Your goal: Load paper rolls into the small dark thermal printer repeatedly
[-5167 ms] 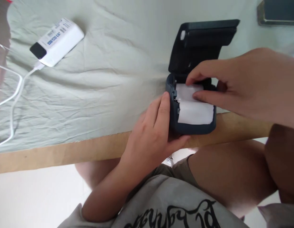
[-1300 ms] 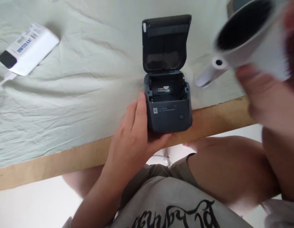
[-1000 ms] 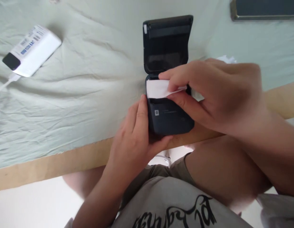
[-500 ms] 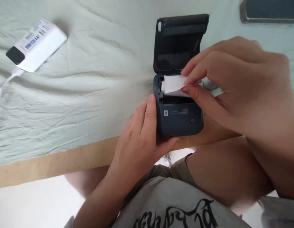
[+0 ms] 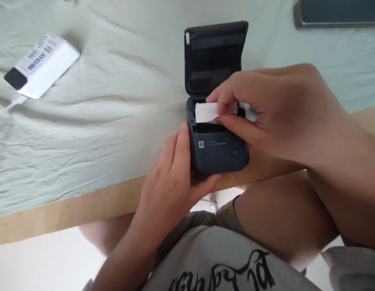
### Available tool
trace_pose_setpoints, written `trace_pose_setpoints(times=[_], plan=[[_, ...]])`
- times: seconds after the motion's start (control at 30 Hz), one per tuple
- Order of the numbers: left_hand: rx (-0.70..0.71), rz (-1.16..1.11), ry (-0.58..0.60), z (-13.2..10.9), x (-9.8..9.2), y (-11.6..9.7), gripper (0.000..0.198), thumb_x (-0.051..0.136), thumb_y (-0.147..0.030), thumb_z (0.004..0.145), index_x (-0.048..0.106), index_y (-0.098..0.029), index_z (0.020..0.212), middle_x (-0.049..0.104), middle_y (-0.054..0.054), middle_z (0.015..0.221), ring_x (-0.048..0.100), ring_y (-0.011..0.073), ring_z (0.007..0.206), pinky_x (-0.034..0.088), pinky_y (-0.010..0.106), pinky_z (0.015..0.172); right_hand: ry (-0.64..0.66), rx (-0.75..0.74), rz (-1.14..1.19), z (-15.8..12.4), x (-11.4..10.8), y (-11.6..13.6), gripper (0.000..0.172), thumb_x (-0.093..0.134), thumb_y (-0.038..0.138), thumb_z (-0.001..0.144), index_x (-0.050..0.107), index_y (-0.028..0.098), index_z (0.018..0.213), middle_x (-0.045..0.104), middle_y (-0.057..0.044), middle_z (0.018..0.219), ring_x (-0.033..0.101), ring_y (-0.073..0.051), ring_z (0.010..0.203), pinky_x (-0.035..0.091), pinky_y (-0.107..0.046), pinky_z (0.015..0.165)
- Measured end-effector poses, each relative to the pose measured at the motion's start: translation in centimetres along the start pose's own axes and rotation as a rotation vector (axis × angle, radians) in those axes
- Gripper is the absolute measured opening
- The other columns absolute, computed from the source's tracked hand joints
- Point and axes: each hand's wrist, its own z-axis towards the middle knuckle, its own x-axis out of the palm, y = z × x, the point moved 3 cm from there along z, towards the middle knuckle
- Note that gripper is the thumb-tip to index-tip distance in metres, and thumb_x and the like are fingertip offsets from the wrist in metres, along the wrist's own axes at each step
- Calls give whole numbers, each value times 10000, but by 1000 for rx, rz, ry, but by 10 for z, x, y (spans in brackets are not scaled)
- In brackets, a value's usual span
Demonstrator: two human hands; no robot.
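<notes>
A small dark blue label printer [image 5: 216, 151] rests at the table's front edge, its black lid [image 5: 214, 56] swung up and back. Inside its bay lies a roll of white paper [image 5: 205, 112]. My left hand [image 5: 172, 169] wraps round the printer's left side and front corner, fingers along the side and thumb below. From the right, my right hand [image 5: 266, 109] pinches the paper's loose end between thumb and fingers. Those fingers cover the right part of the bay and roll.
A white power bank [image 5: 51, 64] with a black end and a plugged-in cable lies at left on the wrinkled pale green cloth [image 5: 114, 101]. A dark flat object [image 5: 339, 14] lies at the top right. The wooden table edge [image 5: 69, 214] runs across the front.
My right hand has moved left and deeper over the bay, bringing the paper's end in closer to the roll. My left hand stays on the printer. The view has shifted slightly.
</notes>
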Motion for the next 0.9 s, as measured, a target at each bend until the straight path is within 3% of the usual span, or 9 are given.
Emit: trace_pose_setpoints(times=[0.2, 0.3, 0.4, 0.57, 0.63, 0.77, 0.9], plan=[[-15, -33, 46, 2, -1, -1, 946, 777, -556, 1111, 311, -154, 1830, 643, 241, 1709, 711, 410, 1538, 656, 524, 1228, -78, 24, 34, 1, -5, -2, 84, 638, 234, 997, 575, 251, 945, 841, 60, 979, 791, -159, 860, 562, -326, 800], [-19, -39, 42, 2, -1, 0, 943, 758, -597, 1119, 314, -167, 1831, 651, 244, 1700, 723, 419, 1521, 661, 540, 1218, -90, -5, 9, 0, -3, -3, 73, 613, 228, 1004, 558, 250, 960, 837, 58, 976, 766, -148, 808, 539, -316, 741], [0, -30, 27, 1, -1, 0, 927, 755, -585, 1128, 330, -138, 1820, 661, 261, 1679, 730, 413, 1512, 664, 521, 1214, -48, -56, 10, -1, 0, -5, 62, 563, 224, 1020, 541, 253, 970, 832, 37, 981, 733, -153, 767, 513, -318, 685], [20, -18, 14, 1, 0, -1, 915, 751, -556, 1129, 323, -108, 1802, 650, 279, 1684, 715, 414, 1536, 653, 522, 1233, 24, -85, 99, 1, 0, -9, 171, 681, 195, 918, 522, 251, 946, 856, 45, 1069, 790, -155, 878, 580, -309, 749], [13, -14, 17, 1, 0, -1, 916, 757, -539, 1127, 314, -111, 1804, 645, 278, 1690, 709, 416, 1544, 651, 528, 1237, -20, -71, 99, 1, -2, -8, 199, 699, 164, 902, 521, 250, 928, 862, 67, 1065, 805, -145, 880, 580, -298, 739], [13, -13, 29, 2, 1, -1, 930, 772, -533, 1117, 314, -109, 1806, 646, 275, 1688, 715, 420, 1534, 653, 527, 1231, -154, -69, 38, -4, -5, -2, 230, 699, 114, 921, 515, 249, 946, 882, 69, 1138, 866, -165, 1090, 628, -286, 821], [2, -35, 28, 3, 0, -1, 930, 776, -541, 1111, 319, -150, 1820, 654, 254, 1690, 722, 423, 1524, 660, 535, 1220, -164, -146, 18, -5, -2, -5, 201, 662, 144, 928, 498, 259, 947, 887, 74, 1184, 873, -180, 1046, 625, -324, 797]])
